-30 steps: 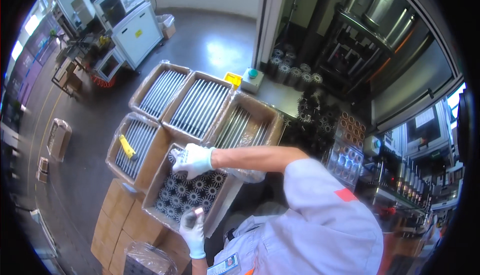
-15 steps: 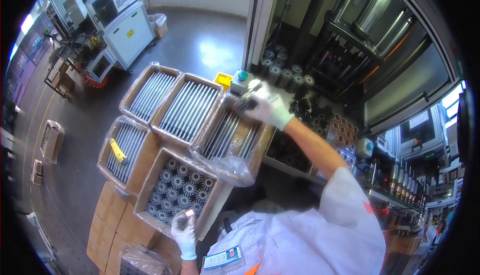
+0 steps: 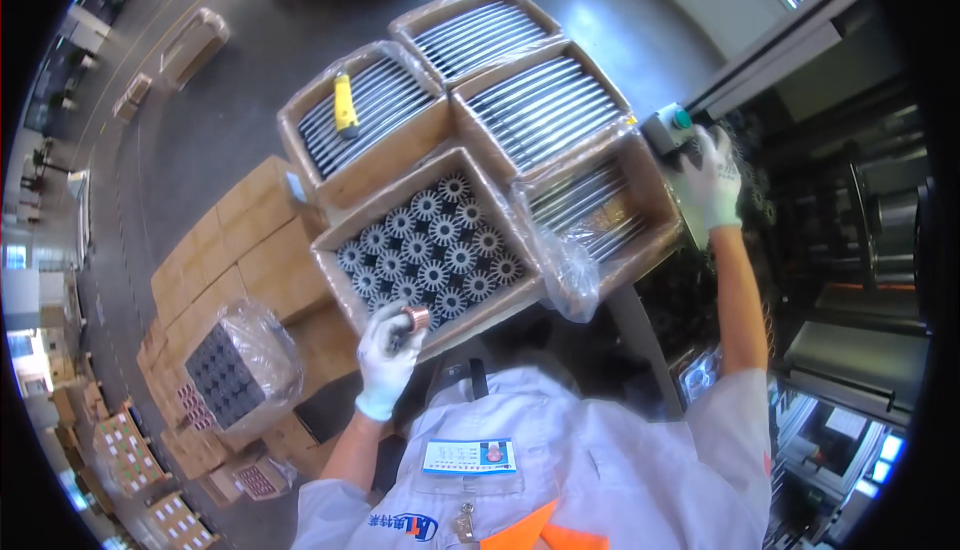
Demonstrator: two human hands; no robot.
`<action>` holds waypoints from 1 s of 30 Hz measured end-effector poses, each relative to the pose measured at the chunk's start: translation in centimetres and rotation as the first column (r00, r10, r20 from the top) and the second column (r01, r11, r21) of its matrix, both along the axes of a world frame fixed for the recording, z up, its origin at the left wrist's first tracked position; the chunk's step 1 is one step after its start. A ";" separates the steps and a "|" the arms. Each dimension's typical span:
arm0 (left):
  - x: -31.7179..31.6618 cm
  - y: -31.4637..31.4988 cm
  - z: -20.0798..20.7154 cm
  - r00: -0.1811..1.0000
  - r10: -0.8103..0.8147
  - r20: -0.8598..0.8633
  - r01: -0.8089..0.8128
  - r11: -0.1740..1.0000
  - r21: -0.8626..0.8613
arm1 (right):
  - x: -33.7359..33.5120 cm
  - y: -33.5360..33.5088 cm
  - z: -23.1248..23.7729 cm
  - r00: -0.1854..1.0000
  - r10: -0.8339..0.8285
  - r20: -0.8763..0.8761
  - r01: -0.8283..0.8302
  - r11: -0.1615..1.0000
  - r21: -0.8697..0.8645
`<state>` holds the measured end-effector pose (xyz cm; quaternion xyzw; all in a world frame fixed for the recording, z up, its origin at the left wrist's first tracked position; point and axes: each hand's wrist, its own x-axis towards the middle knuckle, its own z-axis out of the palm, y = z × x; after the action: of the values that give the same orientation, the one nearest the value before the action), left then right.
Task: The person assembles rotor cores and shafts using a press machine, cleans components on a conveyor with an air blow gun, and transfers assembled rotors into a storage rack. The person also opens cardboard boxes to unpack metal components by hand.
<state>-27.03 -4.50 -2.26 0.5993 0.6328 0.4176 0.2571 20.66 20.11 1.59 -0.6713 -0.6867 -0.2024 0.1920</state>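
My left hand (image 3: 385, 362), in a white glove, is closed on a copper commutator (image 3: 416, 318) with a toothed rim. It is over the near edge of a lined carton (image 3: 335, 275) holding rows of slotted metal rotor cores (image 3: 433, 274). My right hand (image 3: 714, 180), gloved too, is stretched out at the right with its fingers apart and nothing visible in them. Its fingertips are beside a grey box with a green push button (image 3: 681, 118); whether they touch it I cannot tell.
Three cartons hold steel shafts (image 3: 545, 110), (image 3: 480, 38), (image 3: 590, 205), and another has a yellow-handled cutter (image 3: 345, 105) lying on its shafts (image 3: 385, 115). Stacked brown boxes (image 3: 240, 235) and a plastic-wrapped pack (image 3: 235, 375) stand at left. A dark machine (image 3: 850, 240) is at right.
The view has turned, shifting the cartons rightward. My right hand was bent by the button box with something dark beneath it; now its fingers are spread. The commutator in my left hand shows more clearly.
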 end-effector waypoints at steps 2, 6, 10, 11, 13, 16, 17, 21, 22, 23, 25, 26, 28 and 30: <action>0.2 0.0 -0.1 0.998 0.051 0.023 -0.050 0.999 -0.009 | -7.9 -1.2 2.6 0.822 0.554 -0.131 -0.561 0.828 -0.021; -0.1 -0.3 -0.1 0.996 0.074 0.053 -0.073 0.997 -0.016 | -23.9 -5.0 3.1 0.575 0.577 -0.580 -0.776 0.162 -0.609; -0.1 0.1 0.4 0.995 0.007 0.095 -0.008 1.000 0.012 | -27.4 -3.7 -5.1 0.199 0.964 -0.174 -0.674 0.006 -0.739; -0.3 -0.2 -0.1 0.995 0.011 0.096 -0.012 1.000 0.009 | -27.3 -3.7 -6.1 0.256 0.947 -0.195 -0.681 0.034 -0.731; -0.3 -0.2 -0.2 0.995 0.008 0.100 -0.012 0.999 0.032 | -27.6 -3.7 -6.1 0.258 0.946 -0.196 -0.643 0.016 -0.766; -0.4 -0.1 -0.2 0.994 0.021 0.105 -0.024 0.999 0.028 | -28.7 -4.0 -5.4 0.277 0.947 -0.166 -0.577 0.025 -0.817; -0.4 -0.1 -0.2 0.992 0.034 0.118 -0.037 0.999 0.030 | -29.0 -4.1 -5.3 0.259 0.957 -0.131 -0.561 0.039 -0.827; -0.4 -0.3 0.0 0.990 0.028 0.141 -0.033 0.999 0.029 | -29.1 -4.3 -7.8 0.166 0.982 -0.092 -0.647 0.038 -0.762; -0.4 -0.1 -0.2 0.991 0.012 0.130 -0.018 0.999 0.047 | -29.0 -3.9 -8.2 0.130 0.988 -0.079 -0.694 0.034 -0.719; -0.3 -0.2 -0.4 0.988 0.004 0.151 -0.008 1.000 0.024 | -28.4 -3.7 -8.4 0.091 0.994 -0.058 -0.749 0.030 -0.662; -0.5 -0.1 -0.4 0.998 -0.008 0.058 0.004 0.998 0.062 | -28.8 -3.7 -8.2 0.130 0.984 -0.119 -0.731 0.014 -0.682; -0.5 0.0 -0.6 0.999 -0.019 0.036 0.017 0.997 0.074 | -29.0 -3.7 -7.9 0.177 0.973 -0.146 -0.689 0.017 -0.725; -0.9 -0.5 -0.8 1.000 0.005 0.009 -0.006 0.999 0.054 | -29.2 -4.1 -5.7 0.214 0.935 -0.283 -0.789 -0.005 -0.614; -0.5 -0.5 -1.2 0.978 0.027 0.206 -0.019 0.999 -0.038 | -27.8 -5.5 -2.9 0.363 0.841 -0.401 -0.828 0.093 -0.553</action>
<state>-27.58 -4.95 -3.43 0.5407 0.6168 0.4692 0.3272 -7.10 14.58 -1.33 -0.1774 -0.9626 0.2047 0.0035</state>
